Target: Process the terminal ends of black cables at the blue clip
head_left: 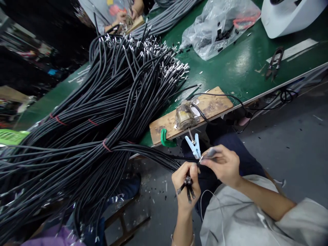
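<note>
My left hand is closed around several black cables, with short dark stripped ends poking out over its palm side. Between thumb and forefinger it also pinches one cable end. My right hand is closed in a pinch at that cable's pale tip, just right of the left hand; a grey cover shows on one finger. Right above both hands is a light blue clothes-peg-like clip on the shaft of a small taped motor. The motor sits on a wooden board, held at the table edge by a green clamp.
A large heap of black cables with silvery ends covers the green table's left part. A plastic bag of black pieces, snips and a white object lie beyond. Another person's hands work at the far side.
</note>
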`<state>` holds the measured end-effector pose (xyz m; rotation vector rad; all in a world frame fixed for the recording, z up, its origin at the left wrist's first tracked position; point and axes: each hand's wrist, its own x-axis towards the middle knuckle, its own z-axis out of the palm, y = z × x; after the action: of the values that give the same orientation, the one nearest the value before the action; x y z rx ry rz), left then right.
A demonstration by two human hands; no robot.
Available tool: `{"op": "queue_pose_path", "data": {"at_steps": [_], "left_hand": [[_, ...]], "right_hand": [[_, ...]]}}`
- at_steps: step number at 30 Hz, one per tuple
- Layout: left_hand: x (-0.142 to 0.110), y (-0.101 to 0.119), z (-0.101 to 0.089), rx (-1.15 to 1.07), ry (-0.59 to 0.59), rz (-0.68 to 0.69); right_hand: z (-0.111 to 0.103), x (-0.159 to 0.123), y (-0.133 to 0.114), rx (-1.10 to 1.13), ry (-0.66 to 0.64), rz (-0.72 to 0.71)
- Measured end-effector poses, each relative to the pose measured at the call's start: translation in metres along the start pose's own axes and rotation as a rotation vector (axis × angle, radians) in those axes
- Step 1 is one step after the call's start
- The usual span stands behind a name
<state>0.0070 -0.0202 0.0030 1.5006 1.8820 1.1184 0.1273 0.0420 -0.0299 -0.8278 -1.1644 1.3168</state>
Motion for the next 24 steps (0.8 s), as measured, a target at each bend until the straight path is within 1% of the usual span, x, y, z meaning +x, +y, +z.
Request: {"op": "queue_pose_path", "data": {"at_steps": [2, 3, 4, 5, 6, 8, 10, 11, 12, 13, 14, 15, 16, 17, 18, 19, 20, 21, 24], "left_hand": [[-0.001, 0.001, 0.003, 0.016, 0.075, -0.010], [-0.002, 0.001, 0.004, 0.019, 0.098, -0.017], [-0.002, 0.001, 0.005, 0.016, 0.110, -0.024], [-0.001, 0.001, 0.005, 0.010, 0.114, -0.031], [-0.001, 0.001, 0.005, 0.002, 0.109, -0.034], [0.002, 0.001, 0.003, -0.018, 0.088, -0.038], [0.006, 0.002, -0.002, -0.030, 0.029, -0.034], [0.009, 0.003, -0.006, -0.040, -0.030, -0.022], [0.013, 0.003, -0.009, -0.059, -0.102, 0.000], [0.016, 0.004, -0.012, -0.092, -0.172, 0.033], [0.018, 0.005, -0.014, -0.136, -0.227, 0.072], [0.020, 0.005, -0.016, -0.186, -0.256, 0.108], [0.021, 0.005, -0.016, -0.234, -0.255, 0.136], [0.022, 0.004, -0.015, -0.271, -0.234, 0.150], [0.021, 0.003, -0.013, -0.292, -0.202, 0.152], [0.020, 0.002, -0.011, -0.300, -0.169, 0.147], [0.018, 0.001, -0.009, -0.300, -0.135, 0.141], [0.016, 0.000, -0.007, -0.297, -0.103, 0.135], [0.012, -0.002, -0.002, -0.303, -0.033, 0.128]], "right_hand": [[0.003, -0.005, 0.002, -0.117, 0.009, -0.309], [0.003, -0.007, 0.003, -0.146, -0.015, -0.424], [0.002, -0.008, 0.004, -0.161, -0.038, -0.473], [0.000, -0.008, 0.004, -0.165, -0.052, -0.452], [-0.002, -0.007, 0.004, -0.165, -0.068, -0.380], [-0.006, -0.003, 0.002, -0.171, -0.143, -0.205], [-0.008, 0.002, 0.000, -0.165, -0.247, -0.114], [-0.009, 0.004, -0.001, -0.126, -0.303, -0.074], [-0.009, 0.006, -0.001, -0.044, -0.347, -0.005], [-0.008, 0.007, -0.001, 0.083, -0.379, 0.098], [-0.008, 0.009, -0.001, 0.238, -0.409, 0.225], [-0.008, 0.010, 0.000, 0.390, -0.451, 0.361], [-0.008, 0.012, 0.001, 0.511, -0.496, 0.486], [-0.009, 0.014, 0.001, 0.584, -0.542, 0.587], [-0.010, 0.018, 0.001, 0.598, -0.589, 0.660], [-0.012, 0.022, 0.001, 0.565, -0.625, 0.698], [-0.013, 0.027, 0.000, 0.508, -0.642, 0.708], [-0.015, 0.033, -0.001, 0.450, -0.626, 0.693], [-0.014, 0.052, -0.005, 0.352, -0.460, 0.590]]}}
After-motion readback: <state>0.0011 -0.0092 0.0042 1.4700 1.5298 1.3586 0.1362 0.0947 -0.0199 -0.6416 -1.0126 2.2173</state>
